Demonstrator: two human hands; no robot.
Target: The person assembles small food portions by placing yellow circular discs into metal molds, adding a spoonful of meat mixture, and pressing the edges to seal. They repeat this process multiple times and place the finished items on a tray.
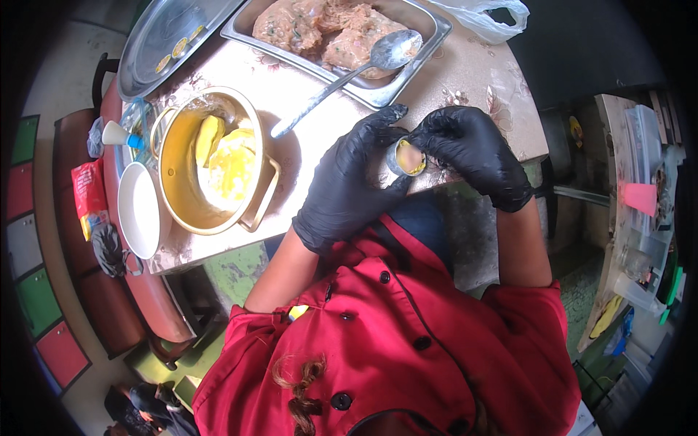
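- At the table's (520, 142) near edge: small cup (407, 158), soft-looking filling inside.
- Left hand (347, 174) grips its side; right hand (471, 151) bunched at rim, can't tell if pinching.
- Likely light, stiff-walled; hold outer wall, spare filling.

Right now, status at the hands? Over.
Left hand holding small round cup. Right hand at its rim. Pale filling inside. Spoon across tray's rim, apart from both hands.

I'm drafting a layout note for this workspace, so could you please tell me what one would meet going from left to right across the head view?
Red packet, white bowl, golden pot, left hand, small round piece, right hand, pink container.
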